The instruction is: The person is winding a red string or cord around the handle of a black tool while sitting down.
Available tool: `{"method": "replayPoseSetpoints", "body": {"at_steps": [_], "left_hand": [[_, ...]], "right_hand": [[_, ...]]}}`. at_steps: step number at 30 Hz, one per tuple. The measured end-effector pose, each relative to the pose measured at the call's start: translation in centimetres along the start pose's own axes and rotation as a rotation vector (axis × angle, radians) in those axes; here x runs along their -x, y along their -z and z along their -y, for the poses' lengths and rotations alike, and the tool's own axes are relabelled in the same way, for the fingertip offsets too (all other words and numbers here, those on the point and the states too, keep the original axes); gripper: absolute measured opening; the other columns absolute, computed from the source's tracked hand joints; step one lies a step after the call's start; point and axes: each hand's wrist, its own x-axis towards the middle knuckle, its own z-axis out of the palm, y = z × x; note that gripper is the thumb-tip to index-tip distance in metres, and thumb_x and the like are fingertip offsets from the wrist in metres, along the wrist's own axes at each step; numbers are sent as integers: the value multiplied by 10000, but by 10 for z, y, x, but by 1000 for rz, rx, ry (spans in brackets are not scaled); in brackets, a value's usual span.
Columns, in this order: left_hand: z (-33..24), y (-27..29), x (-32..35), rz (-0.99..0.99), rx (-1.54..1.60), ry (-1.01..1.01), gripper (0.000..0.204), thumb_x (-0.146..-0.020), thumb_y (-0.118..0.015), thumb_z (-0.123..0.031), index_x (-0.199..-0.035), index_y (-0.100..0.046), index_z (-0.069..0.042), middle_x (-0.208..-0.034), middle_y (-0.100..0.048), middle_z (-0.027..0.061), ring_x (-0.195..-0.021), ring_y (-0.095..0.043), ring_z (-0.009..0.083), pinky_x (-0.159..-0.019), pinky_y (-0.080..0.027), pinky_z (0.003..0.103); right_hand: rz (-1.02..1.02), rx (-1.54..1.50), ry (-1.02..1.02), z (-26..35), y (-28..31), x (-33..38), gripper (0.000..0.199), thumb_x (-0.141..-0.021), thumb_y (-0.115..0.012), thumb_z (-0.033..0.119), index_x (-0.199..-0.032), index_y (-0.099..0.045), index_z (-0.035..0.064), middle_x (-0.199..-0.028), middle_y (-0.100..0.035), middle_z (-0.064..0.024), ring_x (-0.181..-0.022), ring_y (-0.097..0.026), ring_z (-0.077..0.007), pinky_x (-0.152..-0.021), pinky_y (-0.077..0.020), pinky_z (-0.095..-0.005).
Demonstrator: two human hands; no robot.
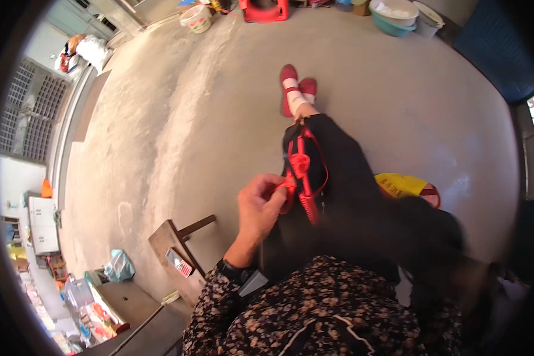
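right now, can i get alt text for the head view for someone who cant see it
The left hand pinches red cord knotted over a lap in black trousers, red shoes stretched out on a grey concrete floor. The right hand is out of view.

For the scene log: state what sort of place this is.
Probably a home yard or work area: bare grey concrete floor, stacked plastic wash basins, low wooden stool. The left hand grips red knotted cord over a lap.

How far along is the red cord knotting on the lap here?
Done: one woven knot sits partway along the red cord stretched over the black-trousered leg. In hand: the left hand pinches a strand beside it. The right hand is out of view. Left: loose loops below remain unknotted.
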Motion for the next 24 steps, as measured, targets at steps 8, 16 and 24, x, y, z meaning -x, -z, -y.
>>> {"method": "replayPoseSetpoints", "body": {"at_steps": [8, 16, 24], "left_hand": [[11, 2, 9, 66, 141, 100, 52, -921, -590, -56, -953, -611, -20, -801, -604, -26, -664, -515, 23, -583, -425, 183], [-9, 5, 10, 80, 128, 166, 104, -917, -595, -76, -988, -628, -7, -817, -613, -12, -694, -539, 36, -609, -449, 194], [0, 6, 7, 64, 189, 108, 85, -900, -603, -53, -976, -609, -13, -839, -628, 4, -722, -557, 57, -660, -455, 210]], "right_hand": [[192, -308, 108, 24, -59, -48, 355, -835, -611, 31, -1188, -574, 32, -1132, -578, -89, -808, -585, -115, -716, -486, -251], [183, -362, 72, 32, -31, -65, 337, -844, -609, 41, -1180, -579, 32, -1115, -589, -81, -820, -587, -111, -721, -486, -257], [93, -440, -79, 1, 1, -36, 320, -852, -607, 52, -1172, -584, 32, -1098, -599, -72, -831, -589, -106, -726, -486, -262]]}}
